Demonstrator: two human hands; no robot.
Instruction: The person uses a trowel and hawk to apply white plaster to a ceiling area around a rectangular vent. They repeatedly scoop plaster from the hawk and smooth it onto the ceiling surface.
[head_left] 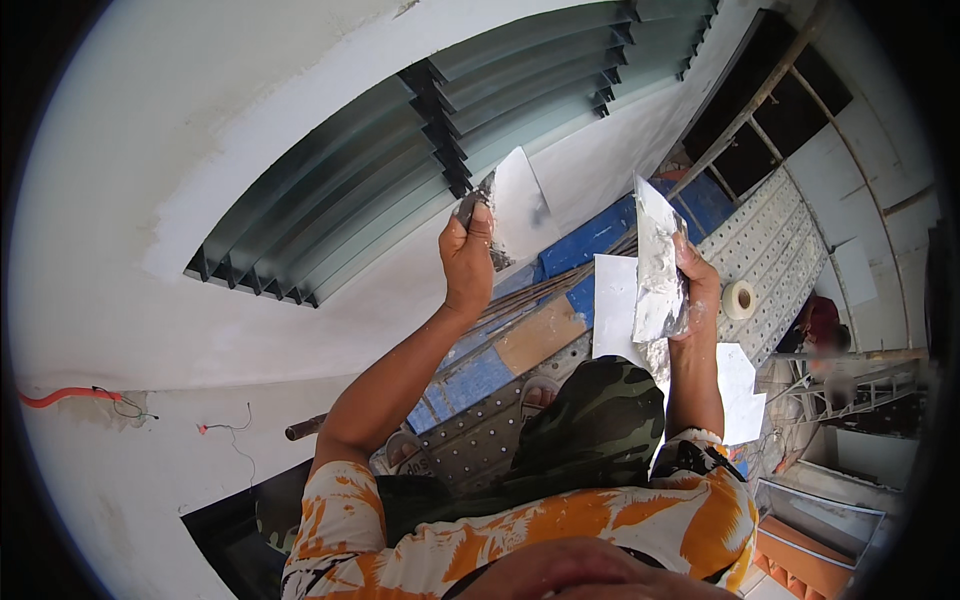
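Note:
My left hand is closed around the dark handle edge of a wide putty trowel. Its flat, shiny blade is raised close to the wall under the louvred window, with white smears beside my fingers; I cannot tell whether it touches the wall. To the right, my right hand grips a second flat putty blade, held upright over my lap. White putty is spread thickly across its face. My thumb lies on its edge, and the other fingers are mostly hidden behind it.
The louvred window curves across the white wall. Beneath me lies a perforated metal scaffold platform with blue boards and a tape roll. Scaffold poles stand at right; a blurred person is below.

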